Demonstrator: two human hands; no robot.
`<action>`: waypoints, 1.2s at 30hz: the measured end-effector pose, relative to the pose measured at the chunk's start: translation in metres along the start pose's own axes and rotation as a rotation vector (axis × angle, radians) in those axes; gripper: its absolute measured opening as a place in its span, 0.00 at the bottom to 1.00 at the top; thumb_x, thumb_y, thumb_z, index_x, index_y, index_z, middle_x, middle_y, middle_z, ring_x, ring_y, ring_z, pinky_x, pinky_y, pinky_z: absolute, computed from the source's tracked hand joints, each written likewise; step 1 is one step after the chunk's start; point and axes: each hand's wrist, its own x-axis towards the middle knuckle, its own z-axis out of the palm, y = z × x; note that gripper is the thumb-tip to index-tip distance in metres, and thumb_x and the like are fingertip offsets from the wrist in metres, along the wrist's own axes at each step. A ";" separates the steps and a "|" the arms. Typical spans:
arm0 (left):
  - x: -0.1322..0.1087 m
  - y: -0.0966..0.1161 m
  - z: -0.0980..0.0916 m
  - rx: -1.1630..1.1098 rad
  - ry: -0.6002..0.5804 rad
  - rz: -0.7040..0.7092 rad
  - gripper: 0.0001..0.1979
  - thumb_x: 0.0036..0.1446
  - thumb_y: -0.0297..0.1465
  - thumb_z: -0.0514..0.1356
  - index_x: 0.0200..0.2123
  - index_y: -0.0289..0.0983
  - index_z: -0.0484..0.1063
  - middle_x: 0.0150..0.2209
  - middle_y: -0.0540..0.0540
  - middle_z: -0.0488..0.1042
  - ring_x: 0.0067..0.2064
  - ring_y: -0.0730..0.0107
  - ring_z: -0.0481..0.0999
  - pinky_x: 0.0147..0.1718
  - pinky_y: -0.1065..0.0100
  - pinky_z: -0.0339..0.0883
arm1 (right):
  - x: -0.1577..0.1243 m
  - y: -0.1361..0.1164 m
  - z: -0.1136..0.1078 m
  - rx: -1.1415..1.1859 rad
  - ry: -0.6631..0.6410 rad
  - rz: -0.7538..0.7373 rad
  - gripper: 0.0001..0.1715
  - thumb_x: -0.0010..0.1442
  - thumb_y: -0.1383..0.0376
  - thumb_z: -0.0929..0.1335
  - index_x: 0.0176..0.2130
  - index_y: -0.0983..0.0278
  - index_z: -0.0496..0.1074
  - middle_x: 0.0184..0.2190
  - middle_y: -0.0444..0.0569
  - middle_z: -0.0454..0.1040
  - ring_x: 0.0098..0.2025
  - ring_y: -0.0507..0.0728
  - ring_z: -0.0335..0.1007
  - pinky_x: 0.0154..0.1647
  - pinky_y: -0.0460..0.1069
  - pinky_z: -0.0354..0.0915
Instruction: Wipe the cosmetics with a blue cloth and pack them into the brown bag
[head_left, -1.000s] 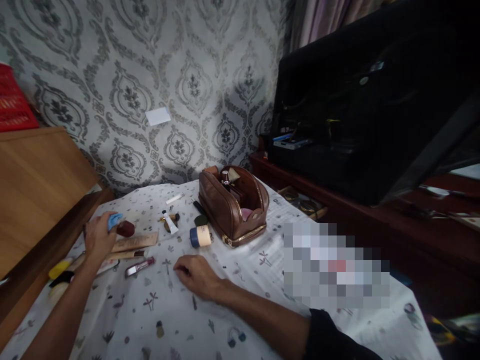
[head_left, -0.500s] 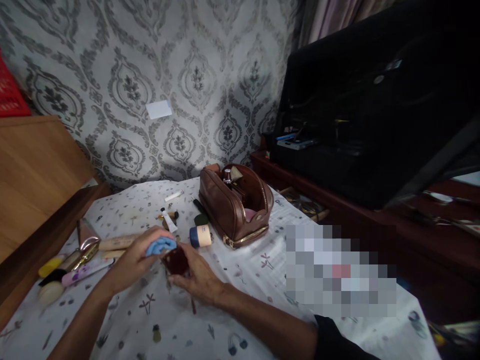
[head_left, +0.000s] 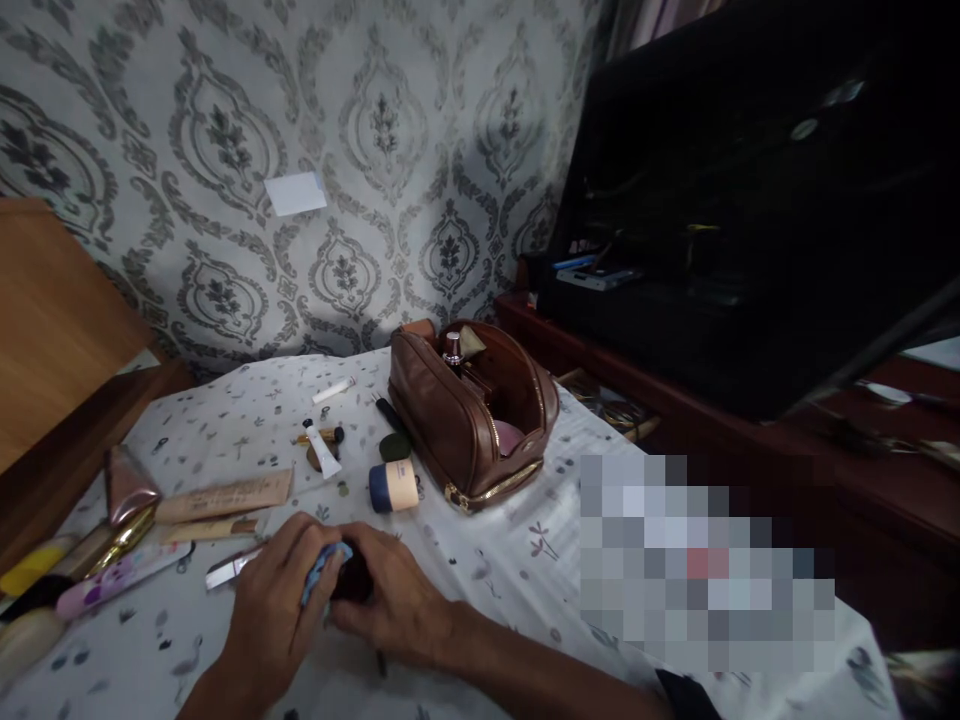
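My left hand (head_left: pixel 274 610) is closed around a small blue cloth (head_left: pixel 321 572) and presses it against a dark red round object (head_left: pixel 352 580). My right hand (head_left: pixel 394 605) grips that dark red object from the right, low over the patterned white tablecloth (head_left: pixel 487 570). The two hands meet near the table's front. Behind them stands an open brown leather cosmetic bag (head_left: pixel 469 415) with items inside.
Cosmetics lie scattered on the cloth: a blue-capped beige jar (head_left: pixel 394 487), a white tube (head_left: pixel 322 450), beige tubes (head_left: pixel 225 497), a rose-gold tube (head_left: pixel 126 485), a pink patterned case (head_left: pixel 120 580). A wooden headboard (head_left: pixel 52 330) is at the left, a dark TV cabinet (head_left: pixel 750 210) at the right.
My left hand carried the blue cloth and the dark red object from the left side to the centre. My right hand took hold of the object. Both hands then sank toward me.
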 end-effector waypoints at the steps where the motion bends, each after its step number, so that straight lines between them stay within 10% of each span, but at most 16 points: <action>1: 0.000 0.001 0.000 -0.030 0.003 -0.026 0.08 0.65 0.31 0.53 0.37 0.39 0.71 0.32 0.48 0.71 0.33 0.70 0.73 0.33 0.71 0.67 | -0.001 0.000 0.000 -0.007 -0.004 -0.010 0.31 0.51 0.64 0.74 0.54 0.64 0.67 0.47 0.53 0.76 0.49 0.63 0.72 0.52 0.56 0.66; 16: -0.023 -0.032 0.022 -0.382 0.112 -0.724 0.29 0.61 0.54 0.47 0.44 0.38 0.75 0.41 0.45 0.80 0.44 0.58 0.79 0.42 0.63 0.75 | -0.001 0.002 -0.001 -0.011 0.128 0.044 0.22 0.51 0.58 0.76 0.44 0.62 0.72 0.37 0.46 0.74 0.41 0.57 0.70 0.42 0.51 0.64; 23: -0.032 -0.022 0.038 -0.348 0.040 -0.475 0.24 0.65 0.44 0.51 0.61 0.42 0.63 0.61 0.42 0.68 0.63 0.54 0.67 0.60 0.52 0.64 | 0.001 -0.001 -0.003 0.126 0.319 0.070 0.14 0.52 0.67 0.72 0.40 0.61 0.69 0.36 0.43 0.71 0.36 0.53 0.67 0.37 0.47 0.63; 36: -0.012 -0.014 0.033 -0.337 -0.073 -0.429 0.21 0.64 0.45 0.52 0.52 0.38 0.64 0.45 0.41 0.77 0.46 0.56 0.78 0.44 0.58 0.73 | -0.003 -0.011 -0.015 -0.034 0.258 -0.168 0.21 0.65 0.59 0.64 0.56 0.62 0.67 0.44 0.51 0.70 0.42 0.56 0.67 0.43 0.50 0.67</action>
